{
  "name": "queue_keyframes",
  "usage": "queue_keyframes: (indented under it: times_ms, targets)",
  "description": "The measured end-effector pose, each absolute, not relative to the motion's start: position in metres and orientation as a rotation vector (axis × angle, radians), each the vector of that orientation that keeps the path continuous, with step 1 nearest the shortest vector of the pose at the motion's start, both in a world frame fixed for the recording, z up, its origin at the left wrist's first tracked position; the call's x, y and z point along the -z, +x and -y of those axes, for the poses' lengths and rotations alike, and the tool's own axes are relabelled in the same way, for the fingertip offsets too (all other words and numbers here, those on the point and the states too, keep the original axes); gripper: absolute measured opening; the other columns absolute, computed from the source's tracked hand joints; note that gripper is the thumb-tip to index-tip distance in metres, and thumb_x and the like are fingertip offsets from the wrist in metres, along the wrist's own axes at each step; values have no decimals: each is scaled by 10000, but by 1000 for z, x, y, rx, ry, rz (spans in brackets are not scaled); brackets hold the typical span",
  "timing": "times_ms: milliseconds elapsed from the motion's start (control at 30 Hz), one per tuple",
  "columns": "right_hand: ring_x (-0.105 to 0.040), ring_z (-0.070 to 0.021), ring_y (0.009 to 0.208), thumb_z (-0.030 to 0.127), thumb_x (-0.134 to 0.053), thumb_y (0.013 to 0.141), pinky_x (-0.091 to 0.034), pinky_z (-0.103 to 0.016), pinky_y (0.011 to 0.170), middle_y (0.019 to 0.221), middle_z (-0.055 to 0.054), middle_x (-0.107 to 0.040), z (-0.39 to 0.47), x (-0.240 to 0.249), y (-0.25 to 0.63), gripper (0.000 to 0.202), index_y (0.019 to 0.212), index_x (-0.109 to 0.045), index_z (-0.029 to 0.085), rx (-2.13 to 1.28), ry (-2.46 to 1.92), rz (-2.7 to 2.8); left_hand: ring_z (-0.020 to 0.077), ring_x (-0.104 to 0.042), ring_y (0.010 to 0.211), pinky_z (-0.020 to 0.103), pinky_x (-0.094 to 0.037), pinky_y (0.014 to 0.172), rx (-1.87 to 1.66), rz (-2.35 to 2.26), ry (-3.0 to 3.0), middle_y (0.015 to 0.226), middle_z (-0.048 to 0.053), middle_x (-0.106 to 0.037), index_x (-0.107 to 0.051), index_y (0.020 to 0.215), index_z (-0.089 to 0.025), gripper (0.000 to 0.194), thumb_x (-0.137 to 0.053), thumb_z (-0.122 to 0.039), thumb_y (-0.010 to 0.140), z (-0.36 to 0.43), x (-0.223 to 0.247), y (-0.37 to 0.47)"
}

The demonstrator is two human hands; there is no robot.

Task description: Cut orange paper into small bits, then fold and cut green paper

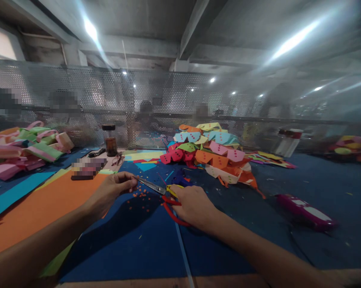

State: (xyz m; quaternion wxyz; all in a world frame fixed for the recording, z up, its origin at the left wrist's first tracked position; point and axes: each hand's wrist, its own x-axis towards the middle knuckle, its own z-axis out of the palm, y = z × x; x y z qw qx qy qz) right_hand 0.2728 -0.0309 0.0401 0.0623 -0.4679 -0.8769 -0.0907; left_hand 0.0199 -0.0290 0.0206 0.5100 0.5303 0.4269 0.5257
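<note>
My right hand (pixel 196 206) grips a pair of scissors (pixel 152 185) by red and yellow handles, the blades pointing left. At the blade tips, my left hand (pixel 118 185) is closed in a pinch. Whatever it pinches is too small or hidden to name. Tiny orange paper scraps (pixel 142 195) lie scattered on the blue table surface (pixel 129 244) below the blades. Under my left forearm rests a large orange paper sheet (pixel 57 204). Just beyond the scissors sits a heap of folded coloured paper pieces (pixel 212 150) with small dots or holes.
Pink and green paper loops (pixel 30 146) pile up at the left, near a blue sheet (pixel 16 192). A jar of dark liquid (pixel 110 144) stands by a phone-like object (pixel 88 169). To the right are a purple device (pixel 306 212) and a bottle (pixel 288 143). A perforated screen (pixel 102 88) spans the back.
</note>
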Motion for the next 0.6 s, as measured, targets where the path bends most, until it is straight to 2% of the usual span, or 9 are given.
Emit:
queue_keyframes:
  times_ms: [333, 467, 600]
  targets:
    - [-686, -247, 779, 336, -498, 888, -352, -290, 618, 795, -69, -722, 30, -40, 274, 198, 982, -606, 201, 296, -1385, 2642, 113, -544, 654, 237, -428, 661, -1269, -1023, 1314, 714, -3, -640, -687, 786, -168, 187, -792, -299, 701, 31, -24, 22]
    - [-682, -241, 790, 345, -483, 894, -361, -288, 629, 809, -63, -718, 30, -40, 274, 205, 994, -594, 204, 265, -1379, 2619, 129, -592, 718, 240, -445, 684, -1256, -1050, 1277, 798, 8, -680, -695, 806, -183, 221, -824, -288, 661, 32, -24, 21]
    - [-670, -230, 859, 329, -458, 899, -381, -285, 670, 940, -68, -713, 30, -40, 274, 225, 1035, -581, 198, 201, -1355, 2592, 114, -577, 667, 235, -437, 657, -1258, -1044, 1273, 742, -5, -671, -703, 787, -185, 206, -818, -314, 674, 31, -24, 20]
